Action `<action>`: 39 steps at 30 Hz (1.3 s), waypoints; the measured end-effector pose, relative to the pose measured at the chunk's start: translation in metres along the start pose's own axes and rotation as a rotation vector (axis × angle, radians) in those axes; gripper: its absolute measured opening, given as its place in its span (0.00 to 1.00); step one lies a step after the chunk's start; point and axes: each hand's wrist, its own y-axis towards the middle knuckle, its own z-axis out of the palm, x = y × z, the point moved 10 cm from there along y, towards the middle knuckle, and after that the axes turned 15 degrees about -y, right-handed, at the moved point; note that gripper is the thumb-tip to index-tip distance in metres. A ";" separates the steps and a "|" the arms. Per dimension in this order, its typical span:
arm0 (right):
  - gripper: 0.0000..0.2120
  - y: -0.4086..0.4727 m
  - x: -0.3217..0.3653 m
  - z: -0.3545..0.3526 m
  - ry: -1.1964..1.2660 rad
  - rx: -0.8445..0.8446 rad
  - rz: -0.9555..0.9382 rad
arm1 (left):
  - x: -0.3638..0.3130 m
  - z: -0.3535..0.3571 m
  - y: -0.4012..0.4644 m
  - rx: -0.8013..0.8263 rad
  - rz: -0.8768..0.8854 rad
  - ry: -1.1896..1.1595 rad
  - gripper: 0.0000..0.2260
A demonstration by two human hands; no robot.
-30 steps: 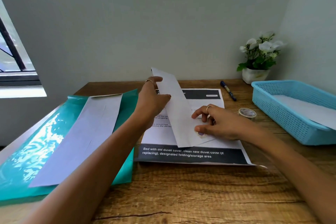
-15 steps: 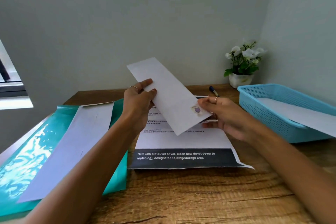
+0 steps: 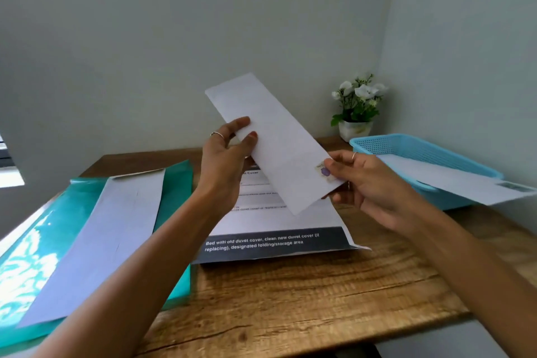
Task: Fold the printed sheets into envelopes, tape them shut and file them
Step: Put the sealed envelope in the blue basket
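A folded white envelope (image 3: pixel 279 148) hangs in the air above the desk, tilted from upper left to lower right. My left hand (image 3: pixel 225 166) pinches its left long edge between thumb and fingers. My right hand (image 3: pixel 366 183) holds its lower right end, thumb pressed on a small piece of patterned tape (image 3: pixel 322 169). Below them a printed sheet (image 3: pixel 279 229) with a dark band of white text lies flat on the desk. Another folded envelope (image 3: pixel 110 235) rests on a teal plastic folder (image 3: pixel 32 256) at the left.
A light blue basket (image 3: pixel 412 148) at the right holds a white folded sheet (image 3: pixel 453 180) that sticks out over its rim. A small pot of white flowers (image 3: pixel 356 113) stands in the back corner. The wooden desk (image 3: pixel 305 299) ends near the bottom right.
The envelope went from lying on the printed sheet to being lifted up in both hands. The camera view swung left, hiding the pen and tape roll.
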 end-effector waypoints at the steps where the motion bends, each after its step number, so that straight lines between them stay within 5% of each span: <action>1: 0.06 -0.005 0.002 -0.008 -0.014 -0.033 -0.009 | 0.000 0.008 -0.004 0.050 -0.004 0.020 0.13; 10: 0.05 -0.061 0.019 -0.111 -0.129 -0.293 -0.018 | 0.008 0.061 -0.036 0.391 0.106 0.391 0.20; 19: 0.04 -0.096 0.002 -0.217 -0.140 -0.489 0.142 | 0.010 0.063 -0.040 0.391 0.177 0.610 0.21; 39: 0.10 -0.059 0.002 -0.253 -0.656 -0.459 0.406 | 0.015 0.052 -0.033 0.392 0.234 0.818 0.18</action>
